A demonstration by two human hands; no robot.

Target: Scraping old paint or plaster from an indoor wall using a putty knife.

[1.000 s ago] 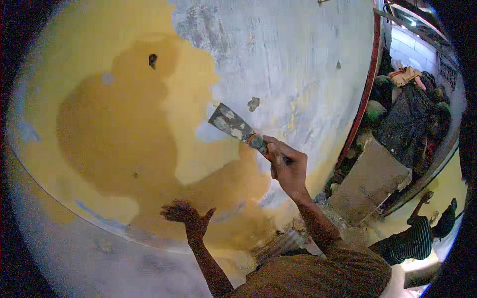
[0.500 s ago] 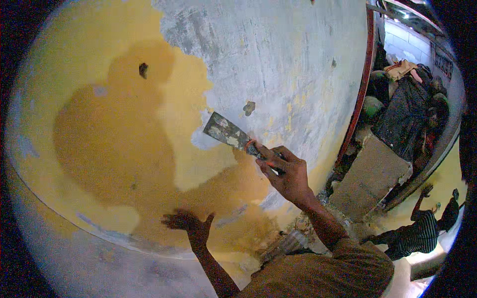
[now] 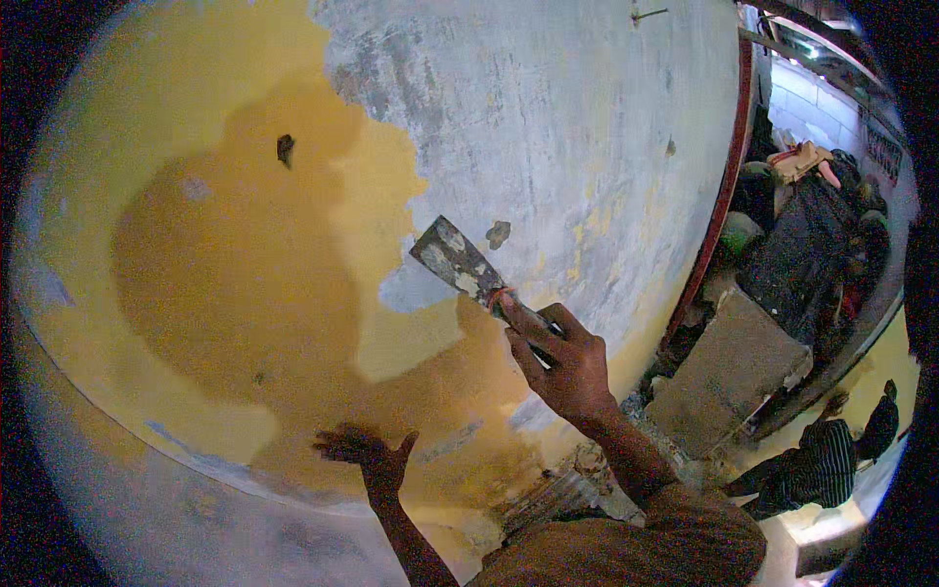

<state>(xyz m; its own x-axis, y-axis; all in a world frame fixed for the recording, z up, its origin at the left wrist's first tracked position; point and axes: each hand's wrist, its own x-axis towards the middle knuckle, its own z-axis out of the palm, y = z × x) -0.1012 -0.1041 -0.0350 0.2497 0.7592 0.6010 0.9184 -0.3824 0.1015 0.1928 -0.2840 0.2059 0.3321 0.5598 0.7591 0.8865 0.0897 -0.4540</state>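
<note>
A putty knife (image 3: 458,259) with a broad, paint-spattered blade is gripped by its handle in my right hand (image 3: 565,364). Its blade points up and left over the edge where yellow paint (image 3: 391,176) meets the bare grey part of the wall (image 3: 548,108). Whether the blade touches the wall I cannot tell. My left hand (image 3: 372,458) has its fingers stretched out and thumb apart, flat against or close to the yellow wall lower down. It holds nothing.
A dark hole (image 3: 285,149) marks the yellow paint, and a grey patch (image 3: 498,234) sits near the blade. Right of a red-brown edge strip (image 3: 726,166) lie a cardboard sheet (image 3: 729,357) and dark plastic (image 3: 807,235). Another person in a striped shirt (image 3: 817,465) works at lower right.
My right hand and the putty knife have shifted slightly down, the blade tilting a little steeper. My left hand stays nearly in place. The other person has moved an arm.
</note>
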